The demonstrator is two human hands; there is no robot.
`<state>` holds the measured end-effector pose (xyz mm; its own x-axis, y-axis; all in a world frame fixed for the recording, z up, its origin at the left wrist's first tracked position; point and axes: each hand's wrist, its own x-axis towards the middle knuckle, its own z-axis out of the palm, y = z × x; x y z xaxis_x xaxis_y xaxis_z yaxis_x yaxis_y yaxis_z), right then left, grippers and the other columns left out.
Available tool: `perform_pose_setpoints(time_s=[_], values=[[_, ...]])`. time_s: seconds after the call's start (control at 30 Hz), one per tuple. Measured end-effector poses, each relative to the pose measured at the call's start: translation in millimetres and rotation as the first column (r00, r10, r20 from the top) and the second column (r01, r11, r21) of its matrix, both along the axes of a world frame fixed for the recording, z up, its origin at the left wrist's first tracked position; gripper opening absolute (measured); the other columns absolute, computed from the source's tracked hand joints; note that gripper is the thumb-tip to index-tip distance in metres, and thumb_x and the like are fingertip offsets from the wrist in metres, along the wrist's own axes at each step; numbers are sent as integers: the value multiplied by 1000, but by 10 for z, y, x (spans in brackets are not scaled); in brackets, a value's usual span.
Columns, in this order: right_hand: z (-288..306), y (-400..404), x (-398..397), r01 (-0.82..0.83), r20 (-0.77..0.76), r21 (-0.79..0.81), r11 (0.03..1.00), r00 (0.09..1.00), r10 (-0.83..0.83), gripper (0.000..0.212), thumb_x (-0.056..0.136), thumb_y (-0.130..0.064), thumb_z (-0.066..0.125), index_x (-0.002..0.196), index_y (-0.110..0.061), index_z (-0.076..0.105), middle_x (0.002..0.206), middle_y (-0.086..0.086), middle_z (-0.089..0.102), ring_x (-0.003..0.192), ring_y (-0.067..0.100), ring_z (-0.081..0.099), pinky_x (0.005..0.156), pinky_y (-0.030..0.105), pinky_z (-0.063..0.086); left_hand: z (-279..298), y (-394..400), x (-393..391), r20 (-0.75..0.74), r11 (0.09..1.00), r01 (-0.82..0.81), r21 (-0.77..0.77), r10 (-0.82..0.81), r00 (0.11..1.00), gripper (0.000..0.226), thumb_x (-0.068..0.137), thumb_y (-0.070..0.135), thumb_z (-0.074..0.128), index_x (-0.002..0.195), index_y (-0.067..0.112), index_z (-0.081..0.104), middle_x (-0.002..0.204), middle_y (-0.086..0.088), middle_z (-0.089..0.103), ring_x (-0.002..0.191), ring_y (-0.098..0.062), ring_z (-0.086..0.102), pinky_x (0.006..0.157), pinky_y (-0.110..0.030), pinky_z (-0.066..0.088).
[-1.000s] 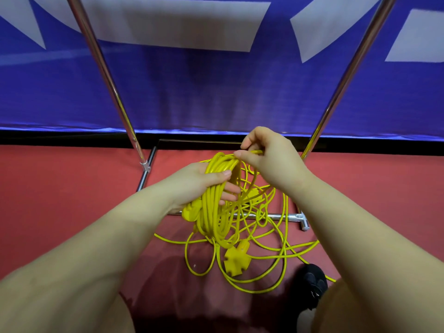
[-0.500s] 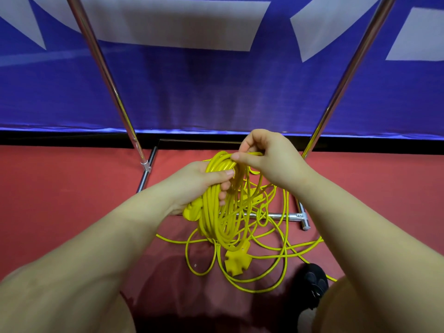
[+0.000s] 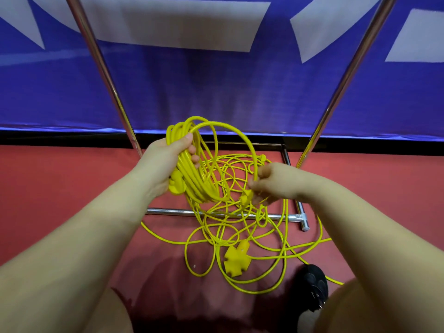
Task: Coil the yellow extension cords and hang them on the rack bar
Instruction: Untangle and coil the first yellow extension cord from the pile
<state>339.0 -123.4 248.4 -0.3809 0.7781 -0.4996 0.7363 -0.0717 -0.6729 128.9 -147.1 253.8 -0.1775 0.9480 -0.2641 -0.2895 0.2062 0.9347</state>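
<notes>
Yellow extension cords (image 3: pixel 230 227) lie half gathered as we work between the two slanting rack poles (image 3: pixel 105 75). Our left hand (image 3: pixel 165 164) wraps its fingers round a bundle of finished loops (image 3: pixel 192 179), held upright so each new turn can drop onto the stack; a plug body (image 3: pixel 176 185) sits against its palm. Our right hand (image 3: pixel 269 183), off to the side and slightly lower, pinches a single strand (image 3: pixel 240 133) that arches up and over to the bundle, apparently drawing slack for the next loop. Beneath and beyond both hands the rest sprawls tangled on the red floor (image 3: pixel 60 188), draped over the rack's base bar (image 3: pixel 173 212), with a three-way socket (image 3: pixel 236 260) nearest us. The hanging bar itself lies out of view, so coiling seems well short of done.
</notes>
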Motion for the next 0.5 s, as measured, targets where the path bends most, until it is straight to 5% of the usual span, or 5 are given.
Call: perform_pose_setpoints(time_s=[0.07, 0.17, 0.3, 0.4, 0.5], values=[[105, -9, -45, 175, -324, -189, 966, 918, -229, 16, 96, -14, 48, 81, -11, 51, 73, 11, 66, 63, 18, 69, 59, 27, 56, -18, -10, 19, -117, 999, 35, 4, -34, 993, 21, 95, 19, 52, 77, 8, 56, 55, -1, 62, 46, -9, 61, 50, -23, 54], [258, 4, -69, 253, -559, -438, 863, 675, -482, 19, 98, -18, 42, 83, -14, 53, 62, 4, 66, 58, 15, 70, 52, 22, 56, -55, -38, 64, -170, 986, 166, 8, -162, 972, 10, 95, 17, 51, 88, 13, 58, 68, -2, 71, 61, -12, 69, 57, -24, 55], [360, 42, -79, 278, -620, -630, 725, 382, -685, 30, 98, -20, 42, 74, -13, 58, 59, 3, 68, 57, 15, 70, 49, 21, 56, -95, -78, 118, -186, 953, 303, 0, -298, 936, 10, 94, 13, 50, 99, 12, 59, 91, -9, 71, 78, -16, 70, 75, -32, 57], [346, 47, -108, 240, -617, -701, 671, 268, -740, 43, 98, -17, 41, 64, -6, 66, 62, 7, 70, 58, 20, 70, 54, 26, 56, -104, -108, 155, -191, 928, 371, 9, -363, 912, 15, 93, 13, 51, 104, 14, 62, 95, -7, 72, 85, -17, 69, 74, -34, 58], [328, 56, -133, 221, -609, -743, 631, 167, -775, 26, 99, -15, 41, 82, -3, 58, 64, 11, 70, 56, 23, 70, 57, 27, 56, -106, -119, 184, -165, 916, 401, 2, -395, 904, 16, 92, 11, 52, 106, 15, 61, 96, -7, 72, 88, -16, 70, 75, -33, 58]])
